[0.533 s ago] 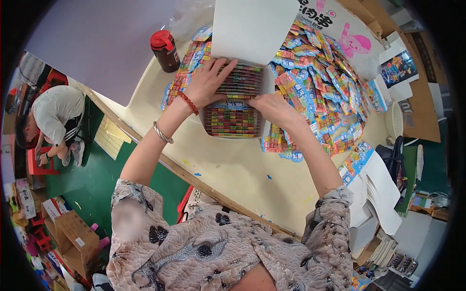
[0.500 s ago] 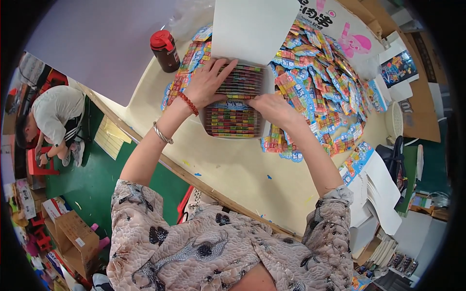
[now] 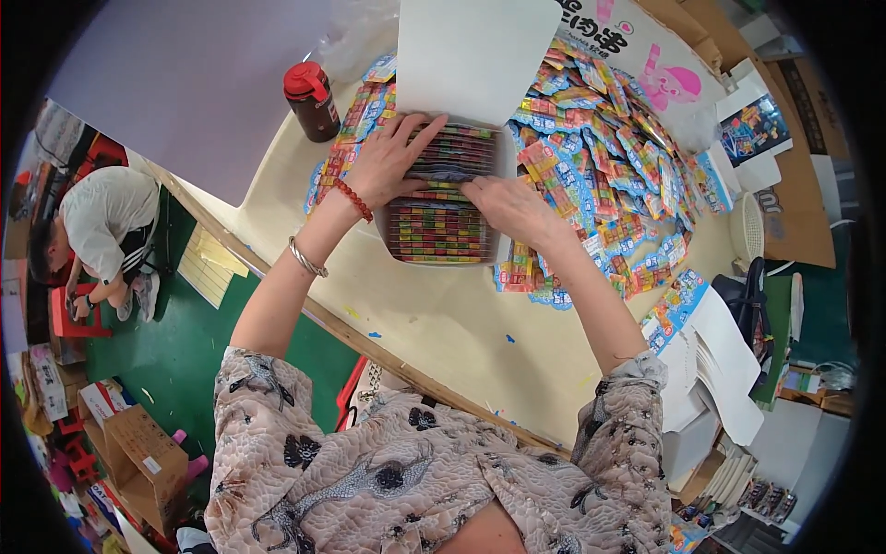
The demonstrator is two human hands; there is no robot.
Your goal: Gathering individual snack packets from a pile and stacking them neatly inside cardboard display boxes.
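A white open-topped box (image 3: 499, 242) stands on the table with its lid (image 3: 472, 60) raised at the back. Thin colourful candy packets (image 3: 441, 233) stand on edge inside it, in a front and a back group with a gap between. Over the box's left wall, my left hand (image 3: 380, 166) lies with fingers stretched along the back group, its thumb near the gap. My right hand (image 3: 517, 210) reaches in from the right. Its bent fingers pinch the top edge of a packet at the gap; the fingertips are partly hidden.
Many loose candy packets (image 3: 591, 175) are heaped right of the box. A dark bottle with a red cap (image 3: 314, 103) stands at the back left. White cardboard sheets (image 3: 724, 360) lie at the right. A person (image 3: 109, 217) bends down beyond the table's left edge.
My right hand has shifted slightly left at the gap. The gap now shows more of the back group's front packets. My left hand stays nearly where it was.
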